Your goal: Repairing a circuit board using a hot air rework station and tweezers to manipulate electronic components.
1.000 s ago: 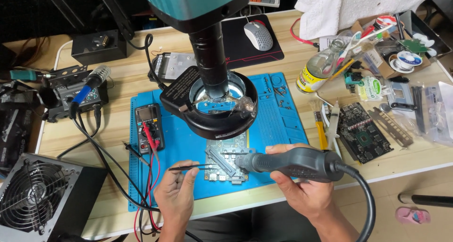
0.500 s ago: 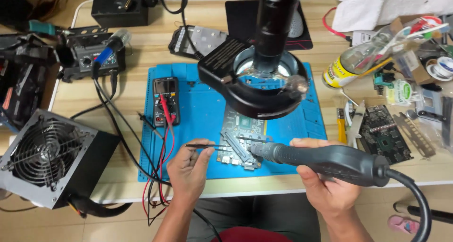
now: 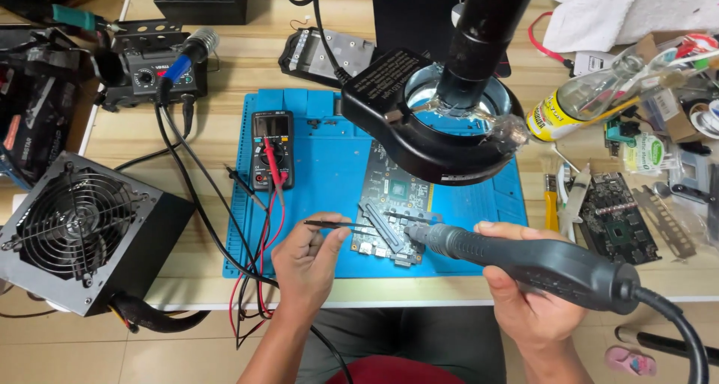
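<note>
A green-grey circuit board point(image 3: 395, 197) lies on a blue work mat point(image 3: 329, 167), partly under a black ring-light microscope point(image 3: 442, 122). My left hand point(image 3: 305, 260) pinches black tweezers point(image 3: 341, 224) that point right, over the board's lower left edge. My right hand point(image 3: 528, 298) grips a dark grey hot-air handle point(image 3: 535, 260). Its metal nozzle point(image 3: 419, 234) sits just above the board's lower part, close to the tweezer tips. A thick black hose runs from the handle off to the lower right.
A multimeter point(image 3: 272, 148) with red and black leads lies on the mat's left part. A power supply with a fan point(image 3: 79, 230) stands at the left, a soldering station point(image 3: 150, 66) behind it. Another board point(image 3: 618, 223), a bottle point(image 3: 592, 99) and small tools crowd the right side.
The view has shifted down and nearer to the table. Both hands keep their hold; the nozzle and tweezers stay at the board's lower edge.
</note>
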